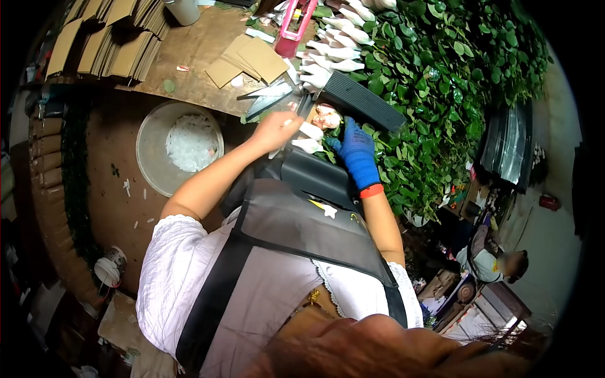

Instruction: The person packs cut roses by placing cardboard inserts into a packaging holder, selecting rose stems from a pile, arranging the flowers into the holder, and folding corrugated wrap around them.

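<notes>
My bare left hand [277, 130] is closed in a pinch beside wrapped white flower buds [309, 145]; what lies between its fingertips is too small to make out. In a blue glove with a red cuff, my right hand [358, 151] curls at green leaves and stems just right of a pale pink rose head [326, 116]. Its grip is partly hidden. Above both hands lies a black ribbed strip [362, 101]. Scissors [268, 96] rest on the wooden table [189, 57], left of the strip.
Cardboard pieces [249, 61], a pink tool [296, 25] and more wrapped buds [337, 47] lie ahead. Leafy stems [428, 113] fill the right. Cardboard stacks [104, 41] stand far left, above a bucket [146, 148] of white scraps. Another person [488, 261] is at lower right.
</notes>
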